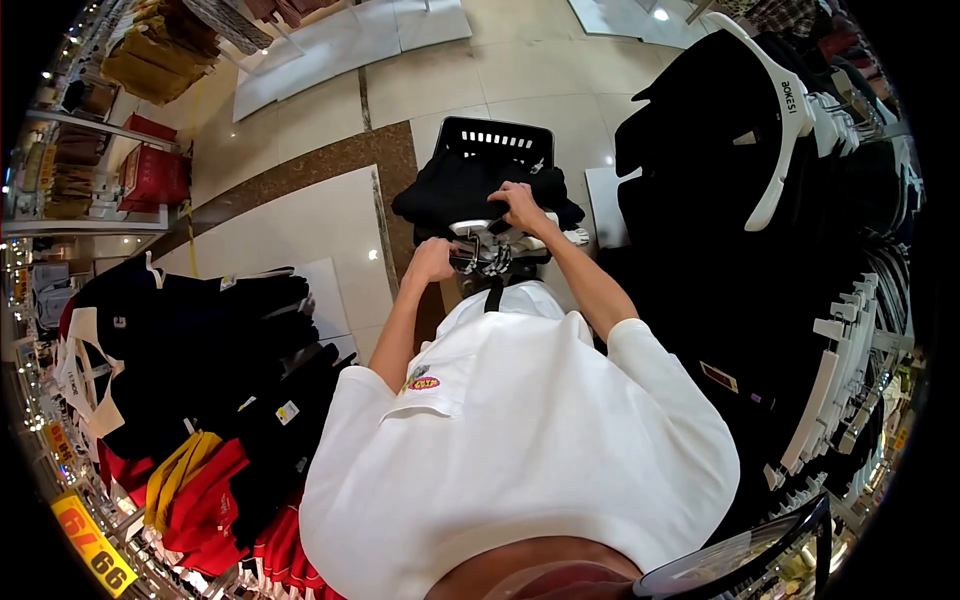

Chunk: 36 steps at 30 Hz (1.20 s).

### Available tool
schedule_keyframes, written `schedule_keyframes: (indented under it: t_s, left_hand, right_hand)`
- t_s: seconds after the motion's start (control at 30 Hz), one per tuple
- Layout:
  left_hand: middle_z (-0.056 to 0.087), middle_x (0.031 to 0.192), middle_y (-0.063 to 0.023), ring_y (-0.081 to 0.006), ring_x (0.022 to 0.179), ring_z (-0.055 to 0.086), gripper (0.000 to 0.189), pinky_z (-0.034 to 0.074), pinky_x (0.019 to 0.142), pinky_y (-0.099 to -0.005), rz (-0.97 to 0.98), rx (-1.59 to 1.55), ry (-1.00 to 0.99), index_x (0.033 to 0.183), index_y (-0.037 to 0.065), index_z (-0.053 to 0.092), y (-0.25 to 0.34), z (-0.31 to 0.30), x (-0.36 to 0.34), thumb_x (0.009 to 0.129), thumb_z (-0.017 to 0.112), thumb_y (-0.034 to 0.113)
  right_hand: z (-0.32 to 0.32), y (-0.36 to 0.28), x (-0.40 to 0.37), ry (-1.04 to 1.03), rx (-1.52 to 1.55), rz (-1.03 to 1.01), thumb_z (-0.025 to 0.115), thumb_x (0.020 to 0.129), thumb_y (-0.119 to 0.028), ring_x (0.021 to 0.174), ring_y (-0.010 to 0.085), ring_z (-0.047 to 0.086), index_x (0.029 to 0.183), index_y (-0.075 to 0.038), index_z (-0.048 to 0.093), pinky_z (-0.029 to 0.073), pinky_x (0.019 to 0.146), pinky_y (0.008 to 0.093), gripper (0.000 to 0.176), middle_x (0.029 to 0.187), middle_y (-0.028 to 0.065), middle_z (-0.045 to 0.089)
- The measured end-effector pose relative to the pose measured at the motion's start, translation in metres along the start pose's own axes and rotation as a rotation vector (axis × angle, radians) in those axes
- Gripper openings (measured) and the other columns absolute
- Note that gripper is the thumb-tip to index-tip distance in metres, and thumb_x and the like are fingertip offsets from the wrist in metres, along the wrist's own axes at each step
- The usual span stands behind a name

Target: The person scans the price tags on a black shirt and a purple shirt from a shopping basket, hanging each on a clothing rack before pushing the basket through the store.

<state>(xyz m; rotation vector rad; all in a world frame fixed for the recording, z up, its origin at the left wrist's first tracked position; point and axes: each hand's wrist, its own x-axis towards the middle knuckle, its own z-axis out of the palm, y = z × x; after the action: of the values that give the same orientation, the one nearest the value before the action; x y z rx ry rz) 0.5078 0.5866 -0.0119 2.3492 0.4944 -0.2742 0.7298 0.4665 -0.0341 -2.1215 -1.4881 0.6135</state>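
In the head view, a black basket (497, 130) stands at the top centre, piled with dark folded clothes (440, 195). My right hand (518, 207) rests on the clothes at their near right side, fingers curled on the dark fabric. Left of centre, my left hand (432, 260) is closed at the left end of a bunch of hangers (492, 260) with metal hooks, which lies on the near side of the basket against my body. What exactly its fingers hold is too small to make out.
Dark garments hang on a rack at the right, with a large white hanger (785, 120) in front. Dark clothes (190, 330) and red clothes (205, 500) hang at the left. A red box (155, 178) stands at the upper left. White platforms (330, 55) lie ahead.
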Motion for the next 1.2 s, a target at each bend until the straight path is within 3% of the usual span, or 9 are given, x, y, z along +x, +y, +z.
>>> schedule_keyframes:
  t_s: [0.2, 0.33, 0.4, 0.5, 0.7, 0.8, 0.9, 1.03, 1.2]
  left_hand:
    - [0.064, 0.090, -0.0164, -0.0345, 0.092, 0.058, 0.037, 0.048, 0.084, -0.0421, 0.009, 0.200, 0.027, 0.090, 0.004, 0.069, -0.013, 0.001, 0.004, 0.057, 0.073, 0.020]
    - [0.064, 0.088, -0.0143, -0.0318, 0.093, 0.059, 0.042, 0.048, 0.084, -0.0408, 0.000, 0.159, 0.144, 0.094, 0.004, 0.066, 0.001, -0.021, -0.011, 0.059, 0.076, 0.023]
    - [0.062, 0.091, -0.0119, -0.0286, 0.092, 0.059, 0.037, 0.048, 0.081, -0.0369, 0.036, -0.231, 0.147, 0.097, 0.003, 0.061, 0.016, -0.060, -0.021, 0.068, 0.075, 0.021]
    - [0.060, 0.092, -0.0115, -0.0279, 0.087, 0.059, 0.025, 0.048, 0.077, -0.0335, 0.081, -0.379, 0.490, 0.092, 0.002, 0.059, 0.045, -0.113, -0.022, 0.074, 0.072, 0.013]
    - [0.061, 0.094, -0.0107, -0.0311, 0.098, 0.055, 0.041, 0.044, 0.086, -0.0393, 0.320, 0.135, 0.907, 0.101, 0.005, 0.059, 0.099, -0.194, 0.008, 0.070, 0.076, 0.025]
    - [0.063, 0.096, -0.0103, -0.0305, 0.095, 0.057, 0.046, 0.043, 0.086, -0.0404, 0.404, 0.183, 0.770, 0.102, 0.006, 0.060, 0.112, -0.210, 0.023, 0.068, 0.078, 0.031]
    - [0.062, 0.075, -0.0122, -0.0326, 0.070, 0.058, 0.036, 0.046, 0.066, -0.0370, 0.418, 0.082, 0.733, 0.091, 0.005, 0.063, 0.134, -0.223, 0.031, 0.069, 0.078, 0.029]
    - [0.054, 0.061, -0.0146, -0.0333, 0.055, 0.050, 0.030, 0.041, 0.053, -0.0357, 0.467, 0.012, 0.642, 0.079, 0.004, 0.060, 0.150, -0.228, 0.040, 0.072, 0.077, 0.028]
    - [0.049, 0.058, -0.0134, -0.0251, 0.051, 0.046, 0.030, 0.039, 0.052, -0.0312, 0.467, -0.108, 0.569, 0.076, 0.001, 0.057, 0.158, -0.236, 0.040, 0.072, 0.078, 0.022]
  right_hand:
    - [-0.043, -0.018, 0.001, 0.085, 0.077, -0.041, 0.063, 0.059, 0.002, 0.094, 0.0306, 0.054, 0.097, -0.010, 0.067, 0.036, 0.090, 0.0379, 0.040, 0.091, 0.0107, 0.057]
    - [-0.091, -0.034, 0.002, 0.198, 0.155, -0.066, 0.068, 0.058, 0.001, 0.080, 0.0304, 0.060, 0.096, -0.003, 0.066, 0.047, 0.072, 0.0356, 0.039, 0.087, 0.0127, 0.060]
    - [-0.110, -0.035, 0.007, 0.269, 0.166, -0.118, 0.070, 0.061, 0.000, 0.077, 0.0293, 0.060, 0.097, -0.001, 0.066, 0.049, 0.068, 0.0334, 0.036, 0.086, 0.0139, 0.061]
    - [-0.151, -0.058, 0.009, 0.261, 0.244, -0.103, 0.072, 0.065, -0.002, 0.077, 0.0304, 0.059, 0.099, 0.001, 0.064, 0.047, 0.070, 0.0340, 0.035, 0.087, 0.0155, 0.062]
    - [-0.228, -0.109, 0.004, 0.259, 0.208, -0.206, 0.073, 0.069, -0.005, 0.079, 0.0329, 0.060, 0.102, 0.001, 0.063, 0.046, 0.070, 0.0344, 0.035, 0.089, 0.0171, 0.063]
    - [-0.252, -0.122, -0.003, 0.299, 0.197, -0.231, 0.072, 0.071, -0.004, 0.080, 0.0318, 0.060, 0.103, 0.001, 0.062, 0.046, 0.071, 0.0334, 0.034, 0.090, 0.0165, 0.063]
    - [-0.271, -0.130, -0.012, 0.326, 0.267, -0.243, 0.067, 0.072, 0.008, 0.081, 0.0196, 0.060, 0.104, 0.003, 0.059, 0.046, 0.074, 0.0289, 0.033, 0.089, 0.0118, 0.063]
    - [-0.282, -0.132, -0.024, 0.352, 0.255, -0.245, 0.067, 0.073, 0.007, 0.081, 0.0203, 0.060, 0.104, 0.003, 0.059, 0.046, 0.075, 0.0288, 0.033, 0.090, 0.0117, 0.063]
    - [-0.292, -0.124, -0.044, 0.468, 0.226, -0.172, 0.077, 0.070, -0.014, 0.091, 0.0227, 0.062, 0.111, -0.004, 0.060, 0.046, 0.083, 0.0312, 0.046, 0.098, 0.0110, 0.065]
